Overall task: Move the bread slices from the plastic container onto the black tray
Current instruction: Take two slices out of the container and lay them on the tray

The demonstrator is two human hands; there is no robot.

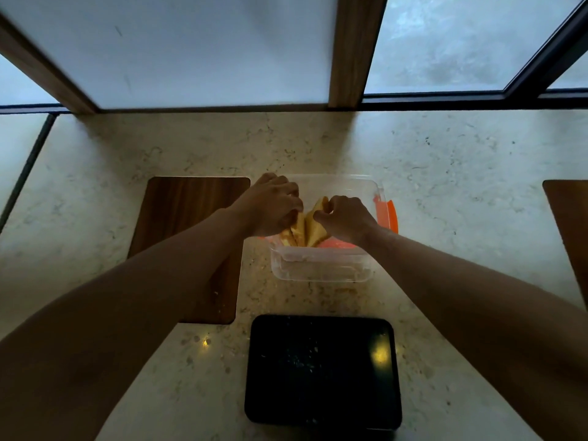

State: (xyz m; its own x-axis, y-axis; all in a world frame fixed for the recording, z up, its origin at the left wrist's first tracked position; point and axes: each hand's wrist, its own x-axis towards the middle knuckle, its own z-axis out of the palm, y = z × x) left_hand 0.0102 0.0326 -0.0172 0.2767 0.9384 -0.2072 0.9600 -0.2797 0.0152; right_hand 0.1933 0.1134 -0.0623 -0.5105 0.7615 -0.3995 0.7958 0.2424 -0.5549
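A clear plastic container (321, 268) sits on the stone counter, resting on an orange lid (388, 216). Yellowish bread slices (310, 229) stand on edge inside it. Both hands are inside the container. My left hand (270, 206) grips the slices on the left side of the stack. My right hand (345, 218) pinches a slice on the right side, spreading the stack apart. The black tray (321, 370) lies nearer to me, below the container, with only crumbs on it.
A dark wooden board (178, 224) lies left of the container, under my left forearm. Another wooden board (569, 224) shows at the right edge. Frosted window panes with wooden frames (350, 49) stand behind the counter.
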